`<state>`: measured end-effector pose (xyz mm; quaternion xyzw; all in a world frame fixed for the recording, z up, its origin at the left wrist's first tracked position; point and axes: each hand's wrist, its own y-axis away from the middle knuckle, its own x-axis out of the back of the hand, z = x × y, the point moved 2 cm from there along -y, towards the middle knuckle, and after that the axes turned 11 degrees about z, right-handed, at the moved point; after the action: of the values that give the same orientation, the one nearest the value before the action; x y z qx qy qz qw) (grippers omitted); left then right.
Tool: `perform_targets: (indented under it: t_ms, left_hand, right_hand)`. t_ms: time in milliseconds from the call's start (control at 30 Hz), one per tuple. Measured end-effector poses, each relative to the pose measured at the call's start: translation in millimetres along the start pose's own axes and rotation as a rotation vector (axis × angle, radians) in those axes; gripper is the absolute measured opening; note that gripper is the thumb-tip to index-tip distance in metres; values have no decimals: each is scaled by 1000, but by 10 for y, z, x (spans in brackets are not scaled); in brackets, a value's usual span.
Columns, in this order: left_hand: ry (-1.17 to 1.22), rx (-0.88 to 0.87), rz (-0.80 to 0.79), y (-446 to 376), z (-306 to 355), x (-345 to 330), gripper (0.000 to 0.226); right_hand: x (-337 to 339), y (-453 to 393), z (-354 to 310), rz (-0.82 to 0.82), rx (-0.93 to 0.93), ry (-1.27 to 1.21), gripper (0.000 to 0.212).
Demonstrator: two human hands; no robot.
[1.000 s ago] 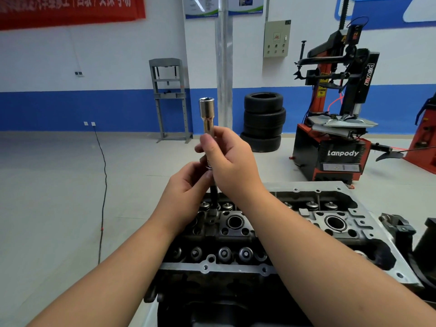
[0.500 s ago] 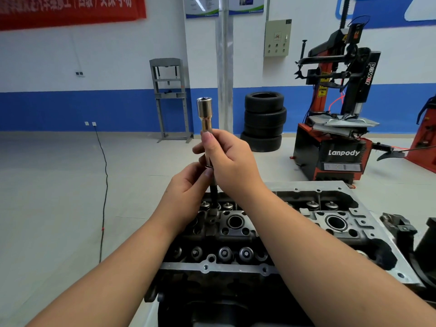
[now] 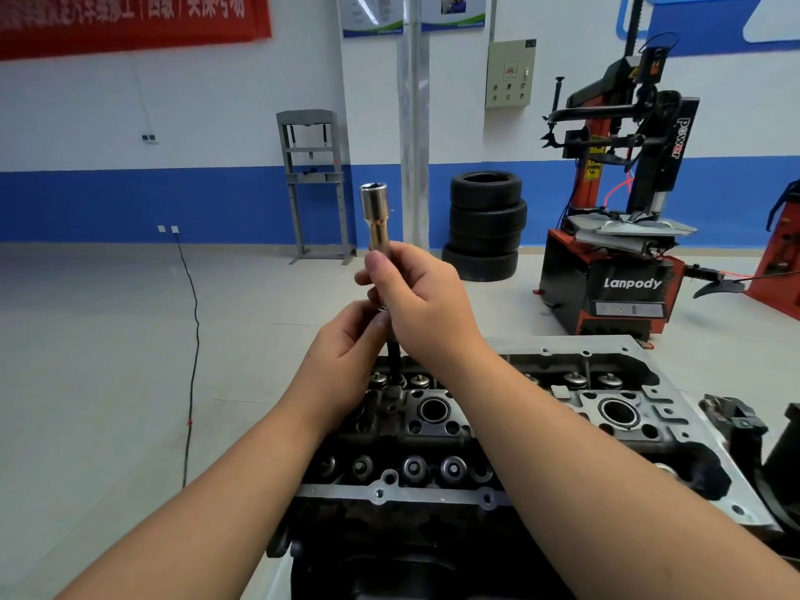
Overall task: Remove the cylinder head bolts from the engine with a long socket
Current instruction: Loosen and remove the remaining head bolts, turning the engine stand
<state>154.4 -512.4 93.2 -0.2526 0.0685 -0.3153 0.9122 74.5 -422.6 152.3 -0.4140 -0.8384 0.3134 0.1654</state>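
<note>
At frame centre I had my right hand (image 3: 426, 305) pinching the long socket (image 3: 375, 214) upright, its open end up. My left hand (image 3: 346, 361) gripped the dark bolt (image 3: 394, 361) hanging straight below it, above the cylinder head (image 3: 541, 409).

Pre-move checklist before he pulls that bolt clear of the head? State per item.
1. Right hand grips the long socket: ok.
2. Left hand holds the dark shank of the bolt below the socket: ok.
3. Socket and bolt in line and near upright: ok.
4. Bolt fully out of its hole in the cylinder head: cannot tell, its lower end sits right at the head surface.
5. Bolt head seated in the socket: cannot tell, the hands cover the joint.
6. Space above the socket free for lifting: ok.
</note>
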Motion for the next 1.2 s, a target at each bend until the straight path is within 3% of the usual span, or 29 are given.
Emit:
perform_targets:
  t_ms: [233, 367, 667, 867, 1200]
  left_hand:
    - [19, -19, 11, 3, 14, -13, 23]
    - [4, -25, -56, 18, 8, -26, 28]
    - [32, -25, 59, -10, -1, 13, 19]
    - [30, -11, -7, -4, -15, -10, 28]
    - [49, -19, 45, 4, 25, -5, 20]
  right_hand:
    - [25, 1, -6, 97, 82, 42, 14]
    - [21, -10, 10, 59, 40, 45, 14]
    - [17, -4, 21, 94, 72, 61, 10]
    - [2, 10, 42, 54, 27, 39, 6]
    - [12, 25, 14, 87, 56, 42, 8]
